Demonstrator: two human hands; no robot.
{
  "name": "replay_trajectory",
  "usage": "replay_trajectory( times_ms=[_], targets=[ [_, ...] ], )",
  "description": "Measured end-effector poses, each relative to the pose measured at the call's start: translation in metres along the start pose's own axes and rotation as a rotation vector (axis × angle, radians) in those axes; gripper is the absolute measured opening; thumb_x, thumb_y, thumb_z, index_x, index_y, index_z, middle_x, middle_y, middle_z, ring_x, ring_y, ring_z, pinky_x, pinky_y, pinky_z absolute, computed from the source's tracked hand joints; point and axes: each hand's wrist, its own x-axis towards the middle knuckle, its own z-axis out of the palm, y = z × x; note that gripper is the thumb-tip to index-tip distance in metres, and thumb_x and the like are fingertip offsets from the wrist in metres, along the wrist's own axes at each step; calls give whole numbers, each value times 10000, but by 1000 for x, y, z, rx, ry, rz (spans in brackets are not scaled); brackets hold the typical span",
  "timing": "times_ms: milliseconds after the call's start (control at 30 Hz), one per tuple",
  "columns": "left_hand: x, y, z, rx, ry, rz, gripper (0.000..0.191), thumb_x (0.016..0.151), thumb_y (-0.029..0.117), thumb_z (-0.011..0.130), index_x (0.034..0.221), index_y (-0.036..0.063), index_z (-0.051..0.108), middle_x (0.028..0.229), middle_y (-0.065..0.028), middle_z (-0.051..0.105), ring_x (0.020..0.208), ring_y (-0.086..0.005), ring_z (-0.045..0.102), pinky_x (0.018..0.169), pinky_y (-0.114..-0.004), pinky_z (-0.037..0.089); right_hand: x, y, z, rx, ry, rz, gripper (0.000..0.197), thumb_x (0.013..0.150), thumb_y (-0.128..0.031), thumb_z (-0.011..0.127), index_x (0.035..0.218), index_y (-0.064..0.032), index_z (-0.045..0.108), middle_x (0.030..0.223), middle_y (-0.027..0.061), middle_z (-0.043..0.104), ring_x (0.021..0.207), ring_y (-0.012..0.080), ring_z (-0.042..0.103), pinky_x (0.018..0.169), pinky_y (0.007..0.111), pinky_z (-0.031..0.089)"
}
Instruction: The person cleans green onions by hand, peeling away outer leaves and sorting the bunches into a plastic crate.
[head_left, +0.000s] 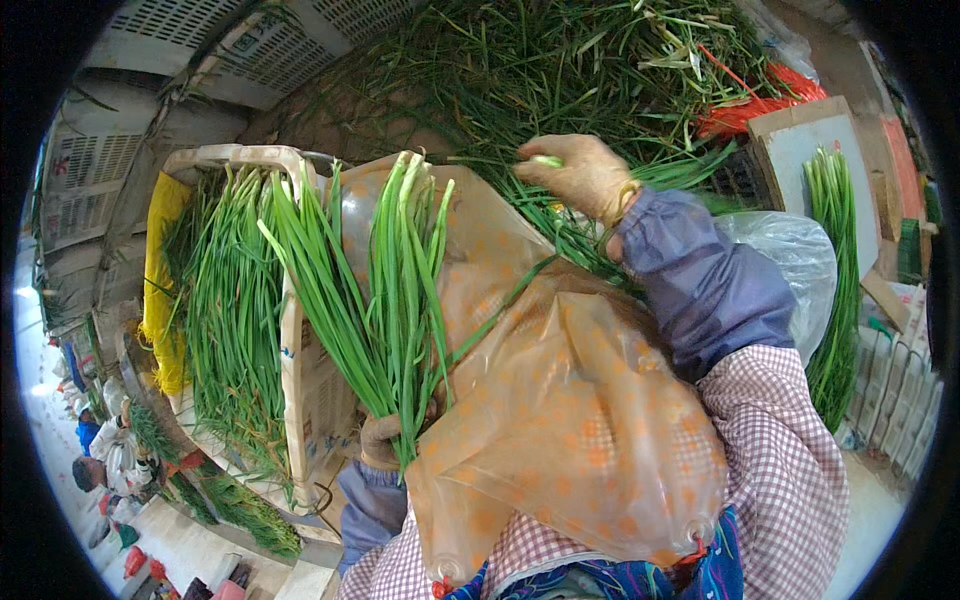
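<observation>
My left hand (381, 436) is closed around the leafy lower part of a bunch of green garlic chives (405, 247). Their pale cut ends fan upward over my lap, split into two clumps. Above my right knee, my right hand (581, 171) is curled in, with a pale chive stem (549, 160) showing between thumb and fingers. How far that stem runs inside the fist is hidden. A translucent apron with orange spots (570, 420) covers my lap, and one long leaf lies across it. To my left, a white plastic crate (294, 375) holds many more chives (240, 300).
Loose chive leaves (540, 67) heap on the floor ahead, beside red plastic twine (750, 112). At right, a chive bundle (832, 285) leans over a pale board (814, 172). Yellow woven cloth (161, 285) hangs on the crate's far side. Another person (112, 457) is at far left.
</observation>
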Motion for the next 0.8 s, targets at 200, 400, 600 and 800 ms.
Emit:
replay_trajectory(
  times_ms=[200,400,600,800],
  targets=[
    [-4,9,21,94,88,44,568,672,50,649,1210,-7,477,1012,-174,620,890,-290,625,808,-417,523,-13,-73,50,1290,-318,256,120,855,-137,596,871,-33,653,735,-10,619,740,148,571,700,303,478],
    [-5,12,33,127,92,-1,629,648,37,696,1232,-5,465,1060,-176,616,954,-298,615,844,-426,509,46,34,-35,584,513,-89,222,881,-217,487,821,-94,661,756,22,593,687,138,544,631,278,451],
    [-2,15,42,194,76,-8,601,663,69,718,1215,7,488,1057,-152,622,943,-275,620,844,-390,504,14,-23,-52,870,237,-60,242,894,-266,544,804,-45,588,718,37,596,534,111,532,481,242,444],
    [-5,18,36,378,82,30,562,669,78,725,1187,13,516,1060,-114,627,919,-235,625,821,-367,503,-10,-76,31,929,-264,269,198,868,-268,601,831,-76,636,607,-40,511,432,71,393,404,183,308]
  ],
)
